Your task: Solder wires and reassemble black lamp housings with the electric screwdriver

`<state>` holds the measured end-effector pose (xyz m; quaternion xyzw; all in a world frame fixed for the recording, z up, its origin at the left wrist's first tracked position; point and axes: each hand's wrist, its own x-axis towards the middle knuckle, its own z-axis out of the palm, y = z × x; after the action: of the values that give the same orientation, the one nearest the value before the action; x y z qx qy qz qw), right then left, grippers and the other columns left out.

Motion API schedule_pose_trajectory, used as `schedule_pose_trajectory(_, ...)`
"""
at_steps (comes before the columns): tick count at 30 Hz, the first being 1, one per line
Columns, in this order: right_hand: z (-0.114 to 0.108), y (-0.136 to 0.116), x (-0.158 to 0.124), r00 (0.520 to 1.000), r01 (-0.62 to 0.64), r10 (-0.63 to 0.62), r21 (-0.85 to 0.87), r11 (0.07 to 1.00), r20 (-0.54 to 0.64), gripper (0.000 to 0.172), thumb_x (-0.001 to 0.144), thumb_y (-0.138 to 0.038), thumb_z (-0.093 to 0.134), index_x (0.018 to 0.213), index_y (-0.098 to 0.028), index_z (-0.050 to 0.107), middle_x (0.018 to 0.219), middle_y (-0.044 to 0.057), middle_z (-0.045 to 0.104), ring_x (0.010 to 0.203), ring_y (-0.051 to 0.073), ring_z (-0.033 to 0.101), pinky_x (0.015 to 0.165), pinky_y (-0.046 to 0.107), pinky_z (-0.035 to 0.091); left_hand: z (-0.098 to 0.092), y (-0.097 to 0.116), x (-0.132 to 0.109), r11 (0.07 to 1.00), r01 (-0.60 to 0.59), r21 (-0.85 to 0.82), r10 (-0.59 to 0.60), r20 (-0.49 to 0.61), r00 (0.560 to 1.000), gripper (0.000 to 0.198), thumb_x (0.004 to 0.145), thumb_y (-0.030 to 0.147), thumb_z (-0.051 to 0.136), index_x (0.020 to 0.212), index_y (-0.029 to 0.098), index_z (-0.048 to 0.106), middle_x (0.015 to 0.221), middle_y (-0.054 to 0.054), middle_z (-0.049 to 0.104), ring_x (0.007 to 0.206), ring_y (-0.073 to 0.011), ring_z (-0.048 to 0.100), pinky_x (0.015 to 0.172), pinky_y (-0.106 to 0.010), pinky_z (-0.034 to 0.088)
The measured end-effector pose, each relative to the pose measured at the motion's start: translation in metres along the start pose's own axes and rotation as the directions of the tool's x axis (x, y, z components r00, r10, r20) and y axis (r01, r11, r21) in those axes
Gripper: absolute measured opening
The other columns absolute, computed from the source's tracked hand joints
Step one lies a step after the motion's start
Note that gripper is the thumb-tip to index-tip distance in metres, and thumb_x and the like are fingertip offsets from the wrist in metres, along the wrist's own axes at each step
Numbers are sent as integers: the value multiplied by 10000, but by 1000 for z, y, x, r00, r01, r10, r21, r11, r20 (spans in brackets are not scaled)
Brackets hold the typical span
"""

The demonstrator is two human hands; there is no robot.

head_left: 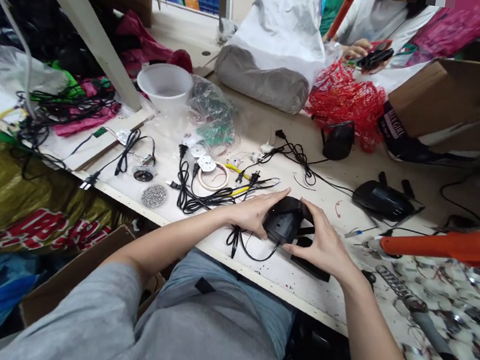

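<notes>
The left hand [250,211] and right hand [323,239] grip a black plastic housing [284,222] at twelve o'clock above the pale wooden tabletop [253,274]; its thin black cord [252,250] could snag, tugging the housing loose.

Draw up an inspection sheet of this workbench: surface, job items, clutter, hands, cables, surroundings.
surface: pale workbench, flecked with wire scraps.
job items: black plastic housing held between both hands; a second black housing lies to the right.
clutter: dish of small metal beads, bag of green circuit boards, white plastic bowl, red mesh.
hands: left hand and right hand grip the housing from either side; a co-worker's hand holds a black object farther off.
cables: black power cord below the housing; black plugged cords and yellow wires to the left.
surroundings: cardboard box, grey sack, orange tool.
</notes>
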<state>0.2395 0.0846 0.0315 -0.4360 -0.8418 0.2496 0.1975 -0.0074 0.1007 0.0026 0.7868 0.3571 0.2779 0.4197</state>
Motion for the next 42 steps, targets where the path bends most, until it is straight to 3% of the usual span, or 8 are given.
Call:
schedule_pose_trajectory(6,3,-1,0,999,6,-6,-1,1000,-41,977,646,-362,828,1501,-228,373,1435,158,536,1297,354,562,1056,553,503,2,-3,0,999,43,-34,-43,-7,999,1194,521,291,878,1554,124,303,1547,-224,447,1408,-352,489,1174,-502,397)
schedule_pose_trajectory(13,7,0,1,995,54,-57,-41,998,-76,990,642,-380,823,1508,-225,369,1451,160,531,1317,372,537,1068,585,480,0,2,1,995,62,-82,-66,-46,997,1127,467,262,878,1490,140,422,1446,-197,565,1216,-346,649,1039,-477,528)
schedule_pose_trajectory(17,9,0,-1,992,71,-76,-46,996,-106,977,649,-385,809,1507,-231,368,1446,155,535,1303,372,546,1062,587,479,-2,4,4,997,65,-47,-66,-21,998,1113,479,263,869,1495,180,423,1450,-171,570,1211,-340,654,1027,-469,533)
schedule_pose_trajectory(24,5,1,0,993,66,-70,-50,997,-93,961,621,-369,831,1472,-224,407,1410,160,563,1264,372,573,1032,583,503,-6,7,4,999,44,3,-44,12,999,1113,495,272,869,1502,143,411,1473,-195,548,1255,-346,631,1053,-455,516)
schedule_pose_trajectory(32,7,-1,-3,987,99,-105,-57,993,-120,948,652,-391,816,1476,-224,379,1398,168,548,1271,375,561,1042,585,497,-4,8,6,999,35,15,-35,-34,999,1093,457,274,885,1461,167,467,1400,-161,618,1247,-355,636,1067,-461,505)
schedule_pose_trajectory(38,7,0,-2,976,150,-162,-88,985,-147,950,668,-418,822,1485,-223,379,1416,178,537,1300,388,535,1072,606,468,-2,10,9,999,-36,20,37,-39,999,1033,489,310,888,1432,160,496,1363,-155,637,1271,-349,618,1082,-450,494)
schedule_pose_trajectory(42,7,-1,-1,977,147,-158,-86,985,-143,952,668,-422,824,1485,-213,383,1412,184,542,1292,389,543,1065,608,472,-1,4,7,1000,-11,-1,11,-54,998,1114,478,306,893,1484,150,440,1395,-174,619,1258,-359,628,1069,-470,502)
